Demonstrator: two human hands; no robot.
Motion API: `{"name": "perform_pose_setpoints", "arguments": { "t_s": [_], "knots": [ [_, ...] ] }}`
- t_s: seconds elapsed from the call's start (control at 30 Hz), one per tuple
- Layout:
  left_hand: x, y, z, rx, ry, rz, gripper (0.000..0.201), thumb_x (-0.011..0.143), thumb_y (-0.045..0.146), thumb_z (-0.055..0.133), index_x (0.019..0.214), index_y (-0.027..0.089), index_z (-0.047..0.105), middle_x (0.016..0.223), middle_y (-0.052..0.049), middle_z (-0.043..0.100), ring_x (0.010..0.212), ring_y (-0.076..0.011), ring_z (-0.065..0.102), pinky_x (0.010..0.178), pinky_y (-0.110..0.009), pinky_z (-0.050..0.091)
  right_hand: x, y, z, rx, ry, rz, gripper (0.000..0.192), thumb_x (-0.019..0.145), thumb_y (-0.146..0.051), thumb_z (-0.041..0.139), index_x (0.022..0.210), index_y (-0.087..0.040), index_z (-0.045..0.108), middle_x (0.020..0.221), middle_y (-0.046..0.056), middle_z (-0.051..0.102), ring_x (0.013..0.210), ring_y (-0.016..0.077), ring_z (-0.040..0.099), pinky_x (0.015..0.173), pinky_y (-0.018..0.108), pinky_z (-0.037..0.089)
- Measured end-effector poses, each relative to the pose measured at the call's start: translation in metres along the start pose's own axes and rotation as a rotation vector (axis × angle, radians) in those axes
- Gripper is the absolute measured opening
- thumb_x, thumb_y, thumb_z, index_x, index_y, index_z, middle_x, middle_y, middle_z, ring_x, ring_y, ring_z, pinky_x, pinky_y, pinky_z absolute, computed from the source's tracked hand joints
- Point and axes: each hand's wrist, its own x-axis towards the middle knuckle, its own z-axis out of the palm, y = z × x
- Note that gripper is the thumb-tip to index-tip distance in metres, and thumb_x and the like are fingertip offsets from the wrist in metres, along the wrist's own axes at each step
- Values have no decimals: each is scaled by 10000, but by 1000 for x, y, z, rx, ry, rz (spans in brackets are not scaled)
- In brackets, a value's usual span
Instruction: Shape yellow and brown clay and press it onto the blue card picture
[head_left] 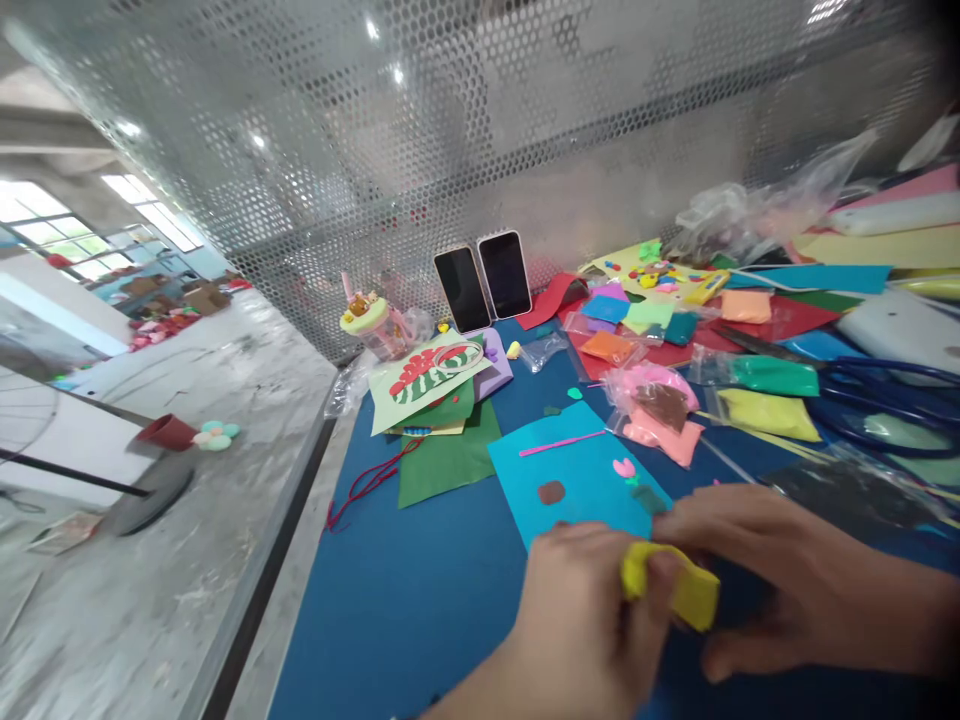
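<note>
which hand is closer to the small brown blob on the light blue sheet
Left. The left hand sits just below the brown blob on the light blue sheet; the right hand is further off to its right. Both pinch a yellow clay piece.

The lump of clay [670, 585] pinched between both hands is bright yellow, above a dark blue table mat [420, 600]. The paper sheet [577, 480] is turquoise with a brown spot and a pink flower, and the card [424, 380] is pale green with red-and-green stripes.
</note>
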Motion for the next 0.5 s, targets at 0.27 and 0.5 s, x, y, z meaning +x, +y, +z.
{"name": "perform_pose_setpoints", "arguments": {
  "t_s": [0.27, 0.5],
  "knots": [
    [-10, -23, -37, -374, 468, -360, 414, 943, 500, 398, 1120, 202, 624, 1004, -59, 692, 801, -148, 638, 723, -242, 514, 128, 87, -20, -350, -6, 3, 352, 940, -407, 444, 1182, -180, 562, 1390, 127, 501, 1212, 287, 519, 989, 413, 436],
    [-1, -45, -45, -547, 658, -419, 396, 800, 464, 645, 1076, 190, 569, 855, -38, 694, 692, -154, 648, 661, -267, 553, 228, 159, -14, -538, -43, 67, 324, 926, -325, 570, 1219, -190, 551, 1287, 95, 541, 1084, 244, 573, 898, 469, 492]
  ]
}}
